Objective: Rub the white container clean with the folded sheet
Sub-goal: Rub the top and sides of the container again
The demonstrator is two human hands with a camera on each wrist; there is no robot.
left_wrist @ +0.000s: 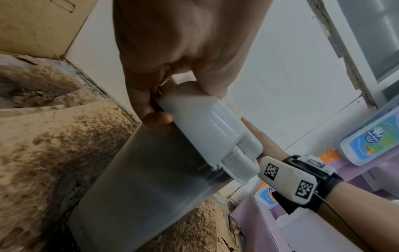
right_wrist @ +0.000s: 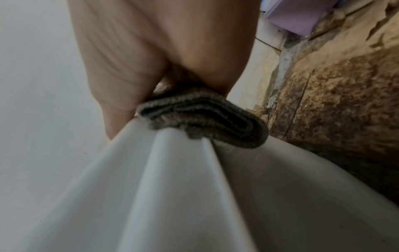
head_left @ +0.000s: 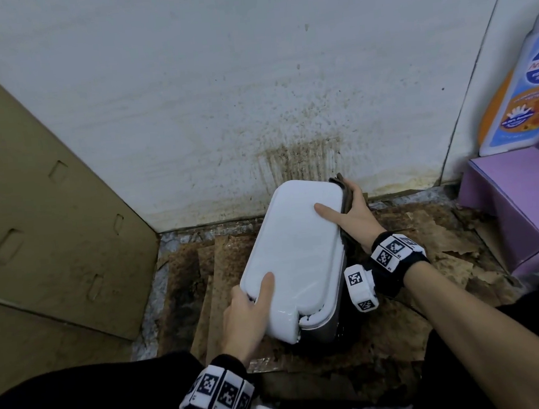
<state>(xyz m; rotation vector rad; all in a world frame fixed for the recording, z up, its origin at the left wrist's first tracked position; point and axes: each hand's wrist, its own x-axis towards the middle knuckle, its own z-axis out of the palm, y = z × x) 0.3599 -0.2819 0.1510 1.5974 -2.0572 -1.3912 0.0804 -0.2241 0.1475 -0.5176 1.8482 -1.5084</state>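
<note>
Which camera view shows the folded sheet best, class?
The right wrist view: the folded sheet fills mid-frame, its grey-brown layers clear, pressed by the right hand against the white container. The head view shows only a dark edge beside the lid. The left wrist view shows none of it.

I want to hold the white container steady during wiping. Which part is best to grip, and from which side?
Probably the near end of the white container, from the left, where the left hand already grips it: the lid's edge overhangs there. The right hand presses the folded sheet against the right side.
</note>
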